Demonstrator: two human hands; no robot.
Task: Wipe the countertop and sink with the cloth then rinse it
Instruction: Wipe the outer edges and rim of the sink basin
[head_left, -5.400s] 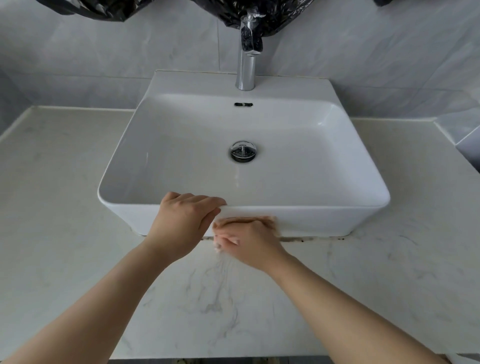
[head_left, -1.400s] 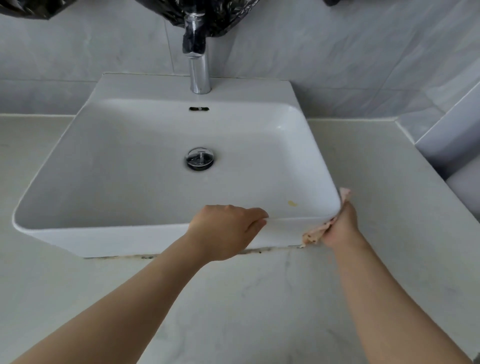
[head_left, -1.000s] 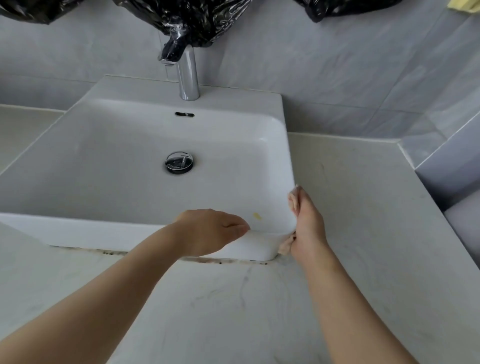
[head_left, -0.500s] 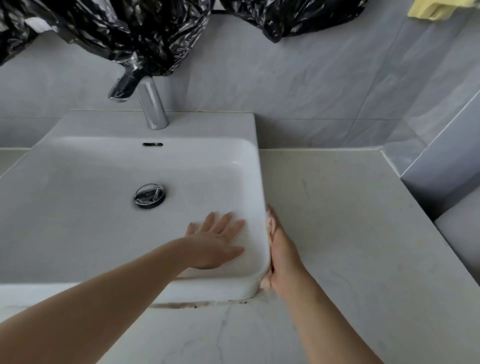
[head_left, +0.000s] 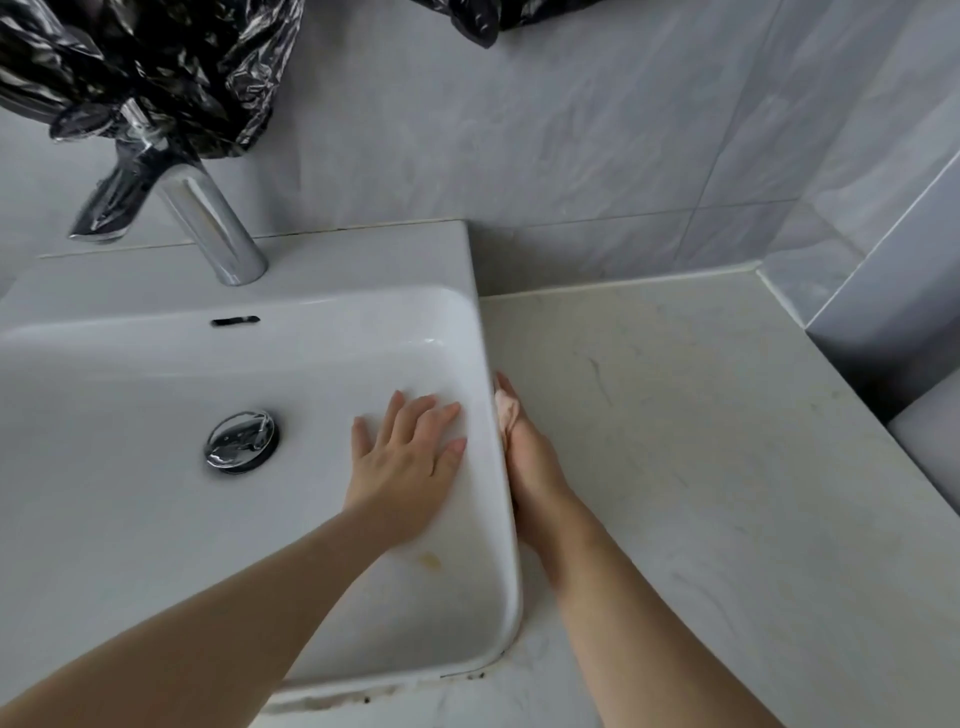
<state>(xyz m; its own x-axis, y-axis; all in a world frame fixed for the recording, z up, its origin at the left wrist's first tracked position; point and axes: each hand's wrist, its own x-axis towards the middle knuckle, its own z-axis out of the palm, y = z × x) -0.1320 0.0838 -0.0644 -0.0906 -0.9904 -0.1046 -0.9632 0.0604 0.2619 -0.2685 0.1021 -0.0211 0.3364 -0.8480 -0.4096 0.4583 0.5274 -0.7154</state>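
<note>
- Both hands are set at the right wall of the sink (head_left: 311, 374), near the middle of the frame: the left hand (head_left: 410, 467) is laid flat on the inner slope, fingers straight and spread, with nothing held, while the right hand (head_left: 527, 467) is stood on edge just outside that wall.
- The cloth (head_left: 505, 415) (a pale, bunched scrap, only partly seen) is pressed against the outer wall under the near-straight fingers of the right hand; no curl round it can be made out, and the thumb is hidden.
- The step in hand is judged to be the wiping of the sink's outer right side, where it meets the table (head_left: 701, 467).
- Pressure is best passed through the fingertips, so that the cloth is spread flat on the wall; a bunched cloth is likely to skip.
- The stroke would best be carried toward the upper part of the frame, as far as the tiled wall (head_left: 597, 156), with the cloth's lower edge run along the seam.
- The push can be countered by the braced left hand (ceramic is slick, so a slip is possible).
- A yellowish mark (head_left: 431, 561) inside the basin, lower centre, and dark grime (head_left: 363, 699) along the base seam at the bottom should be given a pass too.
- Rinsing under the tap (head_left: 218, 234), upper left, is not yet done; the black plastic (head_left: 156, 67) draped round it may need to be avoided.
</note>
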